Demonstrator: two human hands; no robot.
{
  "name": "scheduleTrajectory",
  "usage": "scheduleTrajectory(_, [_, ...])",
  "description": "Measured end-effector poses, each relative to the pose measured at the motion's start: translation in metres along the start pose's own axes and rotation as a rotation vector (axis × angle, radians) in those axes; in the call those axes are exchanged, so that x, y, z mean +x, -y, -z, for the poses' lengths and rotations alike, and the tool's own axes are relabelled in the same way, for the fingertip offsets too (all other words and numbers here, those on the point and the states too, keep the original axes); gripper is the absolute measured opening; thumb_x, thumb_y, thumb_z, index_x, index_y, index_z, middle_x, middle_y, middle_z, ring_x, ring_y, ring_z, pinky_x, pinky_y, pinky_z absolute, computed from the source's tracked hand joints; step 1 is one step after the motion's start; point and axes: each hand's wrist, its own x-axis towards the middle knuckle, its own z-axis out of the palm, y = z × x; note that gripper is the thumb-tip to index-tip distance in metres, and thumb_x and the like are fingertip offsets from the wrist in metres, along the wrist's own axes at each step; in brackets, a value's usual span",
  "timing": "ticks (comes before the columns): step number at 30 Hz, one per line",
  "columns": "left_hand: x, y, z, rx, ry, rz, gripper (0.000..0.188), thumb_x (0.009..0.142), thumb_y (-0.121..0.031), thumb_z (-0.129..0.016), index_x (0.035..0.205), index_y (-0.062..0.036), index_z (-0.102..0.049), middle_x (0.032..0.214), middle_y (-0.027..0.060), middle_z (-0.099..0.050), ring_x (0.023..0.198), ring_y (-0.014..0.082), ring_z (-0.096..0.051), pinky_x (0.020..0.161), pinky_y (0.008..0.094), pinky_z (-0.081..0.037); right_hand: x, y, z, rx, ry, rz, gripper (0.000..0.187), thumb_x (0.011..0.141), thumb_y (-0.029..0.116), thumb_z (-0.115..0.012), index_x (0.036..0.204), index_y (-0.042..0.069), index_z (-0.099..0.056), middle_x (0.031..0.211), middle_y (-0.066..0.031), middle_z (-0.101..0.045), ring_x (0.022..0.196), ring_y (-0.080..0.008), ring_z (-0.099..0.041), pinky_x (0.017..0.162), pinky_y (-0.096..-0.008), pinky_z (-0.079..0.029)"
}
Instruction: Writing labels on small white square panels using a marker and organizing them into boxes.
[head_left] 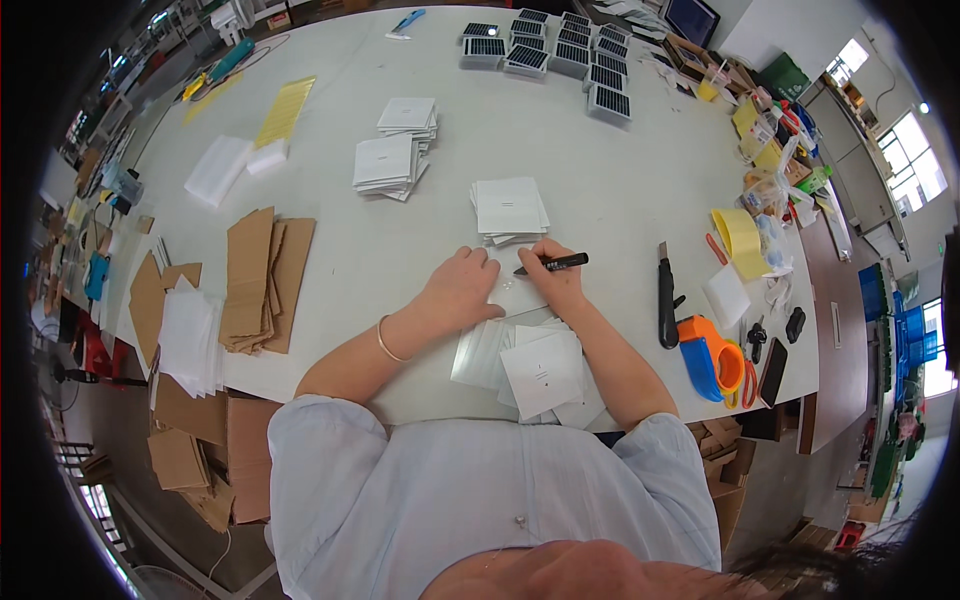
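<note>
My right hand (556, 283) grips a black marker (567, 261), its tip turned left and down toward a pale, see-through piece (510, 288) on the table. My left hand (463, 284) lies on the left side of that piece, thumb spread from the other fingers. Just beyond both hands stands a stack of white square cards (507, 206). Near my body, clear plastic sheets (478, 356) lie partly under a loose pile of white cards (543, 372), the top one bearing small dark marks. Fine detail under the marker tip is too small to make out.
Farther left sit more white card stacks (384, 163). Folded brown cardboard (250, 285) and white sheets (190, 338) lie at left. Several small solar panel units (608, 101) stand at the back. To the right are a utility knife (667, 300), an orange-blue tape dispenser (708, 357) and scissors (749, 383).
</note>
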Motion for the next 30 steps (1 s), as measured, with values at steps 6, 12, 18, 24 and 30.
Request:
scheduleTrajectory(6, [0.003, 0.001, -0.006, 0.015, -0.062, -0.016, 0.052, 0.066, -0.040, -0.079, 0.092, -0.0002, -0.058, 0.095, 0.0118, -0.056, 0.092, 0.0280, -0.053, 0.079, 0.0373, -0.048, -0.001, 0.005, -0.002, -0.177, -0.004, 0.093, 0.025, 0.084, 0.015, -0.070, 0.069, 0.002, -0.055, 0.062, -0.0014, -0.055, 0.057, -0.0090, -0.046, 0.054, -0.0263, -0.040])
scheduleTrajectory(12, [0.003, 0.001, -0.006, 0.041, -0.034, 0.002, 0.050, 0.069, -0.043, -0.075, 0.091, -0.0014, -0.059, 0.093, 0.0107, -0.056, 0.093, 0.0267, -0.054, 0.076, 0.0380, -0.048, -0.001, 0.002, -0.005, -0.222, 0.030, 0.053, 0.020, 0.083, 0.012, -0.069, 0.070, 0.001, -0.059, 0.063, -0.0012, -0.057, 0.059, -0.0065, -0.047, 0.055, -0.0244, -0.040])
scheduleTrajectory(18, [0.001, -0.001, -0.007, 0.051, -0.039, 0.004, 0.051, 0.070, -0.045, -0.075, 0.091, -0.0015, -0.059, 0.092, 0.0101, -0.056, 0.093, 0.0260, -0.055, 0.076, 0.0377, -0.048, -0.001, 0.003, -0.006, -0.241, 0.025, 0.041, 0.020, 0.083, 0.012, -0.069, 0.070, 0.001, -0.059, 0.062, -0.0014, -0.057, 0.059, -0.0067, -0.048, 0.055, -0.0247, -0.041])
scheduleTrajectory(24, [0.002, -0.003, -0.003, 0.038, 0.004, 0.017, 0.056, 0.068, -0.049, -0.076, 0.092, -0.0013, -0.059, 0.093, 0.0107, -0.056, 0.093, 0.0262, -0.055, 0.077, 0.0376, -0.048, -0.001, -0.004, -0.004, -0.308, 0.029, 0.098, 0.025, 0.083, 0.016, -0.071, 0.069, 0.003, -0.056, 0.062, -0.0019, -0.056, 0.058, -0.0091, -0.048, 0.054, -0.0260, -0.040])
scheduleTrajectory(30, [0.001, -0.002, -0.006, 0.011, -0.044, 0.005, 0.057, 0.063, -0.048, -0.079, 0.088, -0.0007, -0.057, 0.092, 0.0112, -0.054, 0.089, 0.0274, -0.054, 0.076, 0.0371, -0.049, -0.006, 0.000, 0.002, -0.075, 0.032, -0.008, 0.025, 0.083, 0.013, -0.069, 0.066, 0.002, -0.054, 0.060, 0.0013, -0.053, 0.057, -0.0054, -0.044, 0.052, -0.0249, -0.036])
